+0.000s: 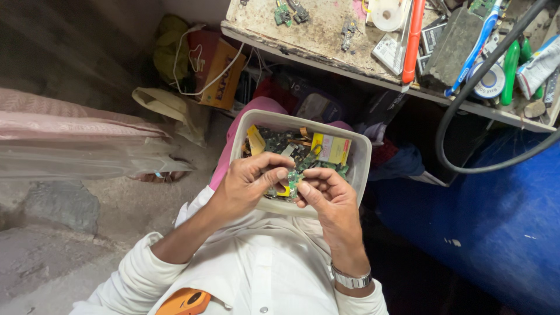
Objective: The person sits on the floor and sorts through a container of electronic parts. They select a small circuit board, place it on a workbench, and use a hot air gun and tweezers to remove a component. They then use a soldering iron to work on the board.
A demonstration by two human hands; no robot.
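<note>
Starting at the left, a pale folded cloth (70,140) lies along the wall above the bare concrete floor (52,245), with a yellow-green bag (169,49) and an orange carton (224,73) tucked under the bench edge. Next comes the left hand (248,181), fingers curled nearly closed, its fingertips (279,174) pinching one end of a small green circuit board (293,178). That board sits between the two hands, just above the near rim of the grey plastic tub (361,157), which rests on the lap and holds a heap of similar boards and yellow pieces. The right hand (326,192) is likewise curled, thumb and forefinger closed on the board's other end; a metal wristwatch (350,280) circles that wrist. Handling such a piece well, I judge, means gripping it by the edges, keeping it over the tub so anything dropped lands inside, and bending gently. Farther right, the worn workbench (315,35) carries an orange-handled tool (413,41), a black cable (455,116) loops down, and a blue drum (496,221) stands beside the knee
</note>
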